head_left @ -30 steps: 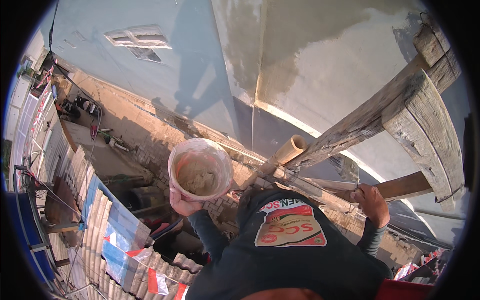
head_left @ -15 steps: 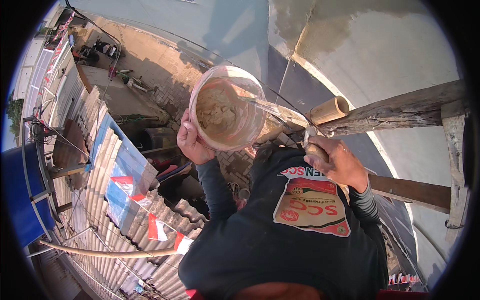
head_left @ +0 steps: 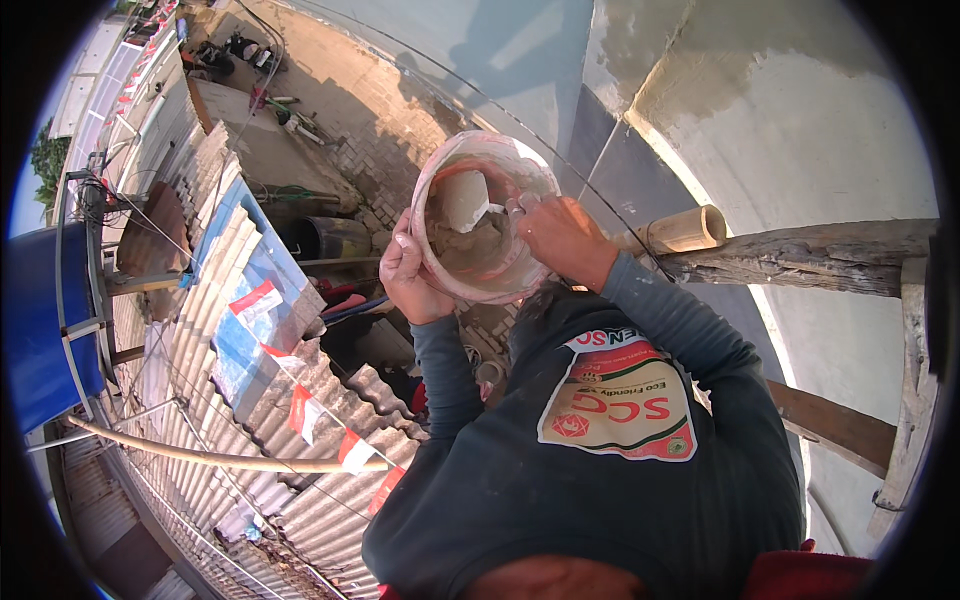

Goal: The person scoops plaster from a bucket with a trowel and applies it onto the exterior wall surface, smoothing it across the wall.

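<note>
A round plastic bucket (head_left: 528,165), smeared with pale residue, is held up in front of my chest. My left hand (head_left: 411,275) grips its left side, thumb near the rim. Wet grey-brown mortar (head_left: 472,252) lies in the bottom. My right hand (head_left: 567,236) reaches over the right side of the bucket, closed around the handle of a trowel (head_left: 464,202). The trowel's flat, pale-coated blade is inside the bucket, over the mortar. Part of the handle is hidden by my fingers.
Right of me, a weathered timber beam (head_left: 800,252) and a cut bamboo pole (head_left: 690,230) stand out by the plastered wall (head_left: 800,140). A dark cable (head_left: 480,92) crosses above the bucket. Down to the left are corrugated roofs (head_left: 290,430), a string of red-and-white flags (head_left: 302,412) and a paved lane (head_left: 350,90).
My right hand has moved from beside the timber on the right to the bucket, bringing the trowel blade inside it. My left hand still holds the bucket. The view has shifted slightly.
</note>
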Available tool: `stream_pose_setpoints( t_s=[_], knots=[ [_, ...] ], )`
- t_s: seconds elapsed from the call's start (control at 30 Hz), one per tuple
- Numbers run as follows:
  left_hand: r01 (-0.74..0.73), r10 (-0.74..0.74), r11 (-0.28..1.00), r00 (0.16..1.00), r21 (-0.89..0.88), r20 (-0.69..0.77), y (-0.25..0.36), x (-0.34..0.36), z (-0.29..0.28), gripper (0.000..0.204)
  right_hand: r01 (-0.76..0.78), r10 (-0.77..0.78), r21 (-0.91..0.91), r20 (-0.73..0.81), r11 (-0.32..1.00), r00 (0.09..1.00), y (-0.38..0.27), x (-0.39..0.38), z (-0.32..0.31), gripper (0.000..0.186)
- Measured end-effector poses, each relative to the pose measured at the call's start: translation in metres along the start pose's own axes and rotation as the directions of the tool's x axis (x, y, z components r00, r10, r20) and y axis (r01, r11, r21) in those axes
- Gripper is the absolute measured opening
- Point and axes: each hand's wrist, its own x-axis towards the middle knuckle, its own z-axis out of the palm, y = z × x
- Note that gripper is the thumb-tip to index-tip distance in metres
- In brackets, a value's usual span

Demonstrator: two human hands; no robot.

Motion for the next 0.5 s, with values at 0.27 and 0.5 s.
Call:
stream_pose_setpoints(
  t_s=[0.27, 0.5],
  knots=[
    [-0.029, 0.032, 0.988, 0.999, -0.152, 0.015, 0.008, 0.015, -0.005, 0.056, -0.047, 0.068, 0.167, -0.128, 0.985, 0.989, -0.003, -0.038, -0.051, 0.040],
    [0.074, -0.065, 0.963, 0.997, -0.261, 0.043, 0.001, 0.026, -0.023, 0.059, -0.282, 0.332, 0.210, -0.263, 0.936, 0.906, 0.004, -0.064, -0.090, 0.033]
  ],
)
